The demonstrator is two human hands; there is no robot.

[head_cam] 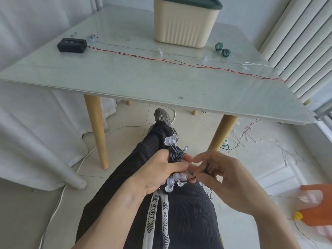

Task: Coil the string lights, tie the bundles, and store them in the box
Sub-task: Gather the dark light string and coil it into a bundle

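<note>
A coiled bundle of string lights [175, 157] is held over the lap by the left hand [161, 169], fingers curled round the dark wire, presumably so the coil cannot spring loose. A thin dark tie [193, 177] is pinched by the right hand [224, 178] just beside it, apparently for binding. The box [185, 24] stands lidded at the far side of the worktop [125, 78], beyond a second, uncoiled red-wired strand [179, 61].
</note>
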